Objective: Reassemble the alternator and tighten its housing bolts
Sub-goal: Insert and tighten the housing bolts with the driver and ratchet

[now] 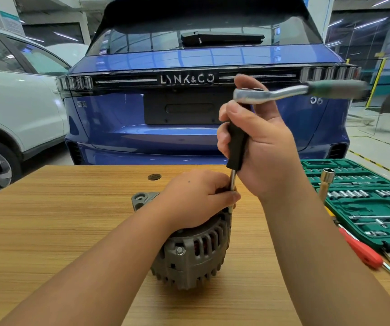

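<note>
A grey finned alternator [196,250] stands on the wooden table [71,220], with a hex housing bolt [179,250] showing on its near side. My left hand [196,198] lies on top of the alternator and pinches the thin steel shaft of an extension driver [232,182] near its lower end. My right hand [259,147] grips the black handle [236,144] of that driver, which stands almost upright. A chrome ratchet [271,94] with a green grip sits on the driver's top and points right. The tool tip at the housing is hidden by my fingers.
A green socket set case [363,203] lies open at the table's right, with a long socket [326,182] standing in it. A red-handled screwdriver [363,250] lies in front of the case. A blue car [189,114] stands just behind the table and a white car [12,109] at the left.
</note>
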